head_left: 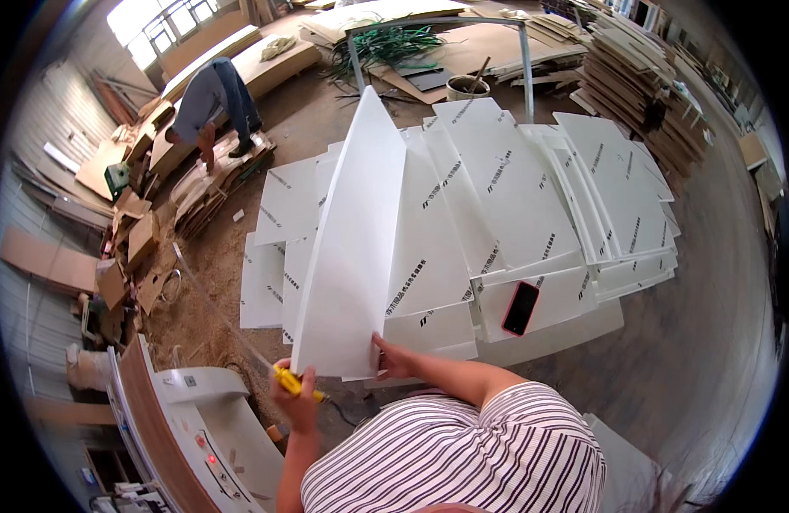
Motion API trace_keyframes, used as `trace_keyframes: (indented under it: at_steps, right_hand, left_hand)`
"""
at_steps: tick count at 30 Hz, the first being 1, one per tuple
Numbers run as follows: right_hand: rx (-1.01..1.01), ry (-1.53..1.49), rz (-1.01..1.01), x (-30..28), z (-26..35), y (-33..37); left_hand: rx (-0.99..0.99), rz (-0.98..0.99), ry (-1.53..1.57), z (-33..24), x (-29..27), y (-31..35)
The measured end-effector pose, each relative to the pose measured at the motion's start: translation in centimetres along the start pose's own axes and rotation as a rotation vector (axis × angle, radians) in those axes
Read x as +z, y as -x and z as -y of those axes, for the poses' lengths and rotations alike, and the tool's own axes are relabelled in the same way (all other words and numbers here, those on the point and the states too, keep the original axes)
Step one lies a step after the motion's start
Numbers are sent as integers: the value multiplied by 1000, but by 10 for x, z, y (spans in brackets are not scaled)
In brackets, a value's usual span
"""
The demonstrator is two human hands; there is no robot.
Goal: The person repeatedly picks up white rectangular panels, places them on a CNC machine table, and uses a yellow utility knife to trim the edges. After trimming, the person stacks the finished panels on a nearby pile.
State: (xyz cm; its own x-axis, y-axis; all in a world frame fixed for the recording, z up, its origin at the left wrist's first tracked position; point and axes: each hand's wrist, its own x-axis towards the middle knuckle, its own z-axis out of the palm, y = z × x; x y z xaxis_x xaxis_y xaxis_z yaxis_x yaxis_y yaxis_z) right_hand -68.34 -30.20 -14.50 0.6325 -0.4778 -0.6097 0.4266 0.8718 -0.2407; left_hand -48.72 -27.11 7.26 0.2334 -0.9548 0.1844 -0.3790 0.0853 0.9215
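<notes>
A long white panel [352,256] is tilted up on edge in front of me. My right hand [396,357] is closed on its near right edge. In my left hand [299,400], beside the panel's near left corner, is a yellow air blow gun [288,380]. Its long thin nozzle points away to the far left, and a dark hose trails behind it. Fingers of the left hand sit close to the panel's corner; whether they also grip it I cannot tell. Beneath and beyond lie overlapping white panels [506,184] with dark printed marks.
A phone with a pink edge [521,308] rests on the panels. At lower left stands a white machine [211,406] with lit red buttons. Sawdust and offcuts cover the left floor, where another person [211,107] bends over boards. Stacked boards [621,77] and a metal frame [528,73] stand farther back.
</notes>
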Motion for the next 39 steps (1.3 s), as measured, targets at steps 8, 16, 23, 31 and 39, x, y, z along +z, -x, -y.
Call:
trace_keyframes:
  at_steps: [8, 16, 23, 31, 39]
  right_hand:
    - [-241, -377, 483, -5, 64, -71]
    - [-183, -182, 261, 122, -9, -75]
    - [-192, 130, 343, 256, -48, -162]
    - [-303, 334, 588, 460, -154, -225]
    - [-508, 1022, 859, 659, -260, -291]
  left_hand:
    - [16, -138, -282, -44, -139, 93]
    - [-93, -285, -343, -10, -217, 214]
    - [-139, -182, -634, 37, -315, 272]
    - [-149, -402, -635, 94, -403, 265]
    - [-263, -1116, -410, 110, -504, 204]
